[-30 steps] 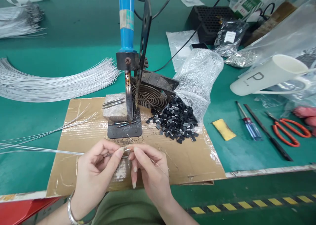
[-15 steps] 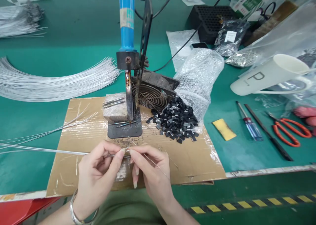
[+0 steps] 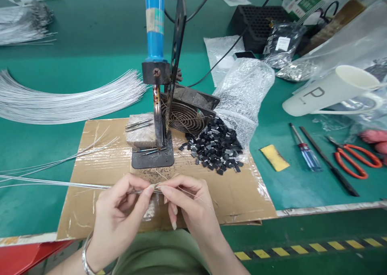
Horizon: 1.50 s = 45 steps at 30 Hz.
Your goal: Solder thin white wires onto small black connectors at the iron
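Observation:
My left hand pinches a bundle of thin grey-white wires that runs in from the left, its ends coming out between finger and thumb. Right beside it, my right hand is closed in a pinch at the wire ends; a fine, thin wire trails from its fingertips over the hand. Both sets of fingertips nearly touch above a cardboard sheet. Just beyond them, a blue-handled soldering iron points down in a stand over a dark base plate.
A heap of small black connector-like pieces lies by a fan. Left is a large wire bundle. On the right are a yellow sponge, a screwdriver, a dark rod-like tool, orange-handled cutters and a white mug.
My right hand has shifted slightly right and turned a little, its lower fingers moving rightward. My left hand stays nearly in place, still pinching the wires.

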Available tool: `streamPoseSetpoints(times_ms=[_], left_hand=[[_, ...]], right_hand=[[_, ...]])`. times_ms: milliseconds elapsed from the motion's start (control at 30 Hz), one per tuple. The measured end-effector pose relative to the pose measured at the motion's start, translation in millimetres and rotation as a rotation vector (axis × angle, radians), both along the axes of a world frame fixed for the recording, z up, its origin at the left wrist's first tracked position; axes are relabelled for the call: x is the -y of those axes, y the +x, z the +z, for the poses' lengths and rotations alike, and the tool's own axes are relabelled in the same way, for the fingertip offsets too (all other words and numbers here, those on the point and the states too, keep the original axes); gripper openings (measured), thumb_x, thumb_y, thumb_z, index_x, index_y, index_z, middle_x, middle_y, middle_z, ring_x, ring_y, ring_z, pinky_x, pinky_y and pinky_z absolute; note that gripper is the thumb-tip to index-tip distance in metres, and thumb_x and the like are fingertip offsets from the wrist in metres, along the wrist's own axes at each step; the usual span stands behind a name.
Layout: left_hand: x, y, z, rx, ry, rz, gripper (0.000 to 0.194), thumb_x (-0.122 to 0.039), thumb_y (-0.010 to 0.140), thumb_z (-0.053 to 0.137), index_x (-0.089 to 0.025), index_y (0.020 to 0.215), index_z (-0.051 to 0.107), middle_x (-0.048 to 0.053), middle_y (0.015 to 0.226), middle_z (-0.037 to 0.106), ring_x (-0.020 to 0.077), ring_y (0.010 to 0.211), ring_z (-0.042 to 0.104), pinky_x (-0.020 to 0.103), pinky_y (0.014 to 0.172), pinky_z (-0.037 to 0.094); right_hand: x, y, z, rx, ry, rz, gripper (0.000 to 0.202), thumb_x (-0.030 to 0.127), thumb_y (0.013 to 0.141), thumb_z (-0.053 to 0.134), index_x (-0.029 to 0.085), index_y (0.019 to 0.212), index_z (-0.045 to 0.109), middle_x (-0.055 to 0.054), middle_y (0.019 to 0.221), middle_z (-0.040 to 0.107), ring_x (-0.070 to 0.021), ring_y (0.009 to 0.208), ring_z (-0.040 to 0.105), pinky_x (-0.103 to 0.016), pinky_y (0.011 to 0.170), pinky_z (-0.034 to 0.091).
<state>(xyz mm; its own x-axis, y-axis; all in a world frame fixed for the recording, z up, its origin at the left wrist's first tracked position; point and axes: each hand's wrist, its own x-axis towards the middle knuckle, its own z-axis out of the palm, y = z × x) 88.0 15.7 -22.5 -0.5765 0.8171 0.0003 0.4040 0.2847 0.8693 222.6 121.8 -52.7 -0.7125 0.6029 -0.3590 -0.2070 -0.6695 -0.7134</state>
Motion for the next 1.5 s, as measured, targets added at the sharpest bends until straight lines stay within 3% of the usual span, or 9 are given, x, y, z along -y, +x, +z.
streamPoseSetpoints(times_ms=[300, 500, 867, 1300, 1500], left_hand=[[-3.7, 5.5, -3.6, -0.047, 0.046, 0.066, 0.012, -0.026, 0.097, 0.07, -0.021, 0.086, 0.069, -0.003, 0.067, 0.065, 0.0089, 0.052, 0.052, 0.016, 0.048, 0.042], [-2.2, 9.7, -6.3, -0.009, 0.072, 0.121, 0.01, -0.026, 0.096, 0.072, -0.021, 0.087, 0.069, -0.002, 0.07, 0.069, 0.0099, 0.055, 0.059, 0.016, 0.05, 0.047], [-9.1, 14.9, -7.8, 0.032, 0.14, 0.151, 0.008, -0.022, 0.094, 0.072, -0.022, 0.086, 0.07, -0.002, 0.068, 0.071, 0.0098, 0.053, 0.061, 0.014, 0.045, 0.044], [-2.6, 11.8, -10.2, -0.032, 0.109, 0.107, 0.007, -0.023, 0.095, 0.07, -0.02, 0.088, 0.07, 0.001, 0.071, 0.073, 0.0123, 0.055, 0.064, 0.018, 0.048, 0.047], [-0.7, 13.0, -13.8, -0.061, 0.111, 0.115, 0.008, -0.024, 0.095, 0.071, -0.021, 0.088, 0.069, -0.001, 0.069, 0.07, 0.0108, 0.052, 0.059, 0.017, 0.048, 0.045]], right_hand=[[8.9, -5.2, -2.5, -0.024, -0.007, -0.051, 0.021, 0.041, 0.087, 0.086, 0.02, 0.088, 0.086, 0.003, 0.066, 0.067, -0.0038, 0.037, 0.053, -0.015, 0.035, 0.045], [18.9, -10.1, -3.7, -0.036, -0.06, -0.137, 0.022, 0.041, 0.085, 0.088, 0.02, 0.086, 0.085, 0.003, 0.064, 0.067, -0.0048, 0.035, 0.054, -0.015, 0.033, 0.044], [25.8, -18.6, 2.0, -0.117, -0.135, -0.237, 0.016, 0.038, 0.081, 0.091, 0.023, 0.084, 0.088, 0.004, 0.057, 0.063, -0.0031, 0.032, 0.049, -0.011, 0.031, 0.042], [11.1, -10.2, 4.2, -0.055, -0.081, -0.145, 0.017, 0.037, 0.08, 0.089, 0.02, 0.08, 0.086, 0.003, 0.061, 0.065, -0.0061, 0.036, 0.051, -0.017, 0.032, 0.049], [8.8, -8.1, 2.7, -0.042, -0.053, -0.111, 0.017, 0.037, 0.082, 0.087, 0.02, 0.081, 0.086, 0.003, 0.063, 0.065, -0.0058, 0.037, 0.052, -0.017, 0.034, 0.049]])
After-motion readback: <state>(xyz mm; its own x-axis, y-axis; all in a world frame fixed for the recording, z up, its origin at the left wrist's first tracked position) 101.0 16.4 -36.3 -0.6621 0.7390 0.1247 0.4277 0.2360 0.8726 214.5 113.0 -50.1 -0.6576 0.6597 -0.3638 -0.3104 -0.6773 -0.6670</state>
